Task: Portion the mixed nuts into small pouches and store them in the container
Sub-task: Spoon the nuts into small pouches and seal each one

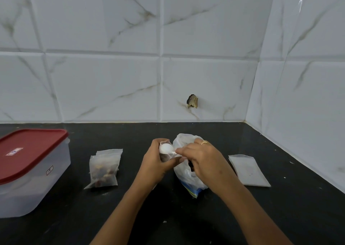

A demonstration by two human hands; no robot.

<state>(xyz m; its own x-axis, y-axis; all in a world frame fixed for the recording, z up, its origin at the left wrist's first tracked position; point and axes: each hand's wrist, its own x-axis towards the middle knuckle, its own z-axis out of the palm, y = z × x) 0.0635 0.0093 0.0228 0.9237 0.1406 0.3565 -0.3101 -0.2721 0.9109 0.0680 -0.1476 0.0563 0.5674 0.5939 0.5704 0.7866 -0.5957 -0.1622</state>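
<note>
My left hand (155, 163) grips a small translucent pouch (165, 156) upright above the black counter. My right hand (202, 159) pinches the handle of a white plastic spoon (166, 149), whose bowl is tipped over the pouch's mouth. Behind and under my right hand stands the large clear plastic bag of mixed nuts (186, 173), partly hidden by that hand. Filled pouches (103, 170) with nuts lie stacked to the left. A clear plastic container (28, 185) with a red lid (28, 151) on it stands at the far left.
Empty flat pouches (249, 170) lie to the right of the nut bag. A white marble-tiled wall (168, 67) rises behind the black counter (168, 216) and turns a corner along the right side. Small crumbs dot the counter.
</note>
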